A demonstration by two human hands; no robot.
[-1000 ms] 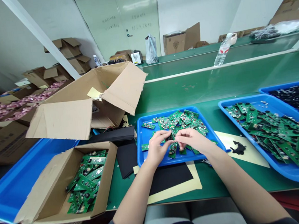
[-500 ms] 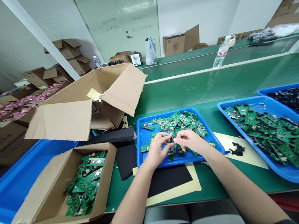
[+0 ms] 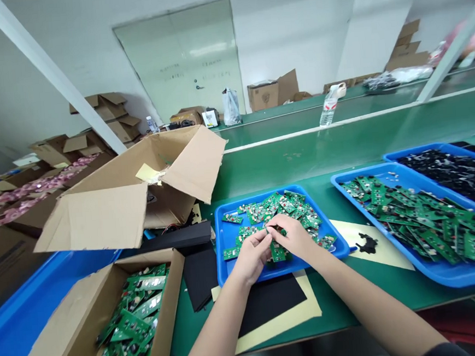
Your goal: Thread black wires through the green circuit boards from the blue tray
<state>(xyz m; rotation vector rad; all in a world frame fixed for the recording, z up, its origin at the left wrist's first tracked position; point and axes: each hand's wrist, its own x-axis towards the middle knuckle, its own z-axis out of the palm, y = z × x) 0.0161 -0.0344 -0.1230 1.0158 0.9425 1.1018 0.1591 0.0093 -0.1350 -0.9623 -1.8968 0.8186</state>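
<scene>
Over the middle blue tray [image 3: 223, 272] my left hand [image 3: 252, 258] and my right hand [image 3: 295, 237] meet, fingertips pinched together. Something small is between them, mostly hidden by the fingers; I cannot make out what. Under and around my hands, green circuit boards [image 3: 264, 209] with small parts on them lie loose in the tray. One green board [image 3: 278, 251] shows just below my fingertips. In front of the tray, a black sheet [image 3: 272, 301] rests on pale yellow paper [image 3: 280, 331].
At left stands an open carton [image 3: 176, 292] of green boards, with a larger open carton [image 3: 94, 216] behind. To the right, one blue tray [image 3: 339, 183] holds boards and another blue tray [image 3: 396, 155] small black parts. A water bottle [image 3: 329, 107] stands on the ledge.
My fingertips have come closer together, with the right hand more over the left. The camera has tilted up and turned slightly right, so everything sits lower and further left in view.
</scene>
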